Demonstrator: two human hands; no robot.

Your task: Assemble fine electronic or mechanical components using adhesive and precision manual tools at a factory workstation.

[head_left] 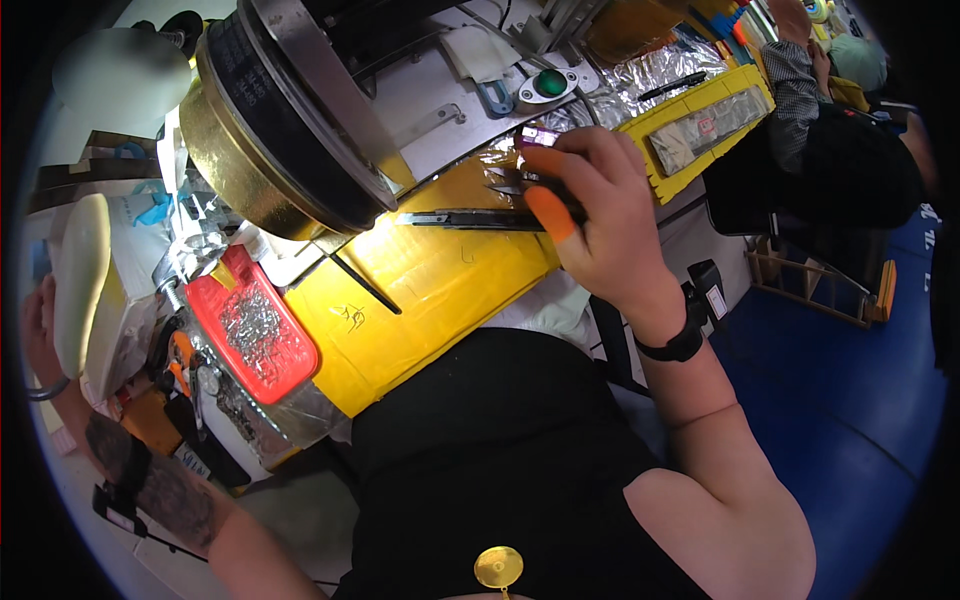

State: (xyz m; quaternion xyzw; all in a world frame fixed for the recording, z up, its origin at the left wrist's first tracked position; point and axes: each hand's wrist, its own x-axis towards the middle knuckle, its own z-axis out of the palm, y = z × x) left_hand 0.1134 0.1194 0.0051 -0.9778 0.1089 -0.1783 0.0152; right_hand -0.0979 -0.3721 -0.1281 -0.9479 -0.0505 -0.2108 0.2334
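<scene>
My right hand (605, 215), with orange finger covers on thumb and index finger, is over the yellow-covered bench edge (430, 290). Closed fingers grip a pair of dark pointed tweezers (507, 182), its two tips apart and aimed left. Just beyond the index fingertip is a small purple shiny piece (540, 136); whether they touch, I cannot tell. A long black bar-like tool (460, 218) lies below the tweezers. At the far left rim, my left hand (40, 325) is raised beside a cream curved part (82, 290); its fingers are dim and partly cut off.
A large black-and-gold drum (265, 130) rises left of centre. A red tray (255, 325) holds many small metal bits. Beyond my right hand are a green push button (549, 84) and a yellow tray (705, 130) bearing a grey strip. Another person (840, 140) sits at right.
</scene>
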